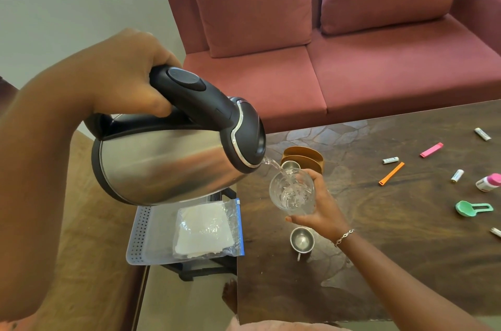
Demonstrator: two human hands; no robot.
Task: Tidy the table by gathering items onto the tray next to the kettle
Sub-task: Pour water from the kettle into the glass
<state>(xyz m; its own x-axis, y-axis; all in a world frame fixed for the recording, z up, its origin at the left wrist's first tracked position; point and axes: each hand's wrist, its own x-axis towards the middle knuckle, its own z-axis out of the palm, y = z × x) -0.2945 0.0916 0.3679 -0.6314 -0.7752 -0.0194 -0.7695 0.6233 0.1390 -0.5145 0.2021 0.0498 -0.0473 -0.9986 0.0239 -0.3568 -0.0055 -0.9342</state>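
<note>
My left hand [127,78] grips the black handle of a steel kettle [162,162], tilted with its spout down to the right. Water runs from the spout into a clear glass [292,192] that my right hand [322,208] holds above the dark table [393,263]. Below the kettle lies a white perforated tray [141,238] with a clear zip bag [208,230] of white sheets on it. Loose on the table's right part are an orange clip [391,174], a pink clip [431,149], a green scoop [471,208], a pink-capped bottle [488,182] and several small white tubes.
A steel cup [301,239] stands on the table just under my right wrist. A brown holder [303,158] with another steel cup sits behind the glass. A red sofa [352,46] runs along the table's far side. The tray rests on a dark low stand left of the table.
</note>
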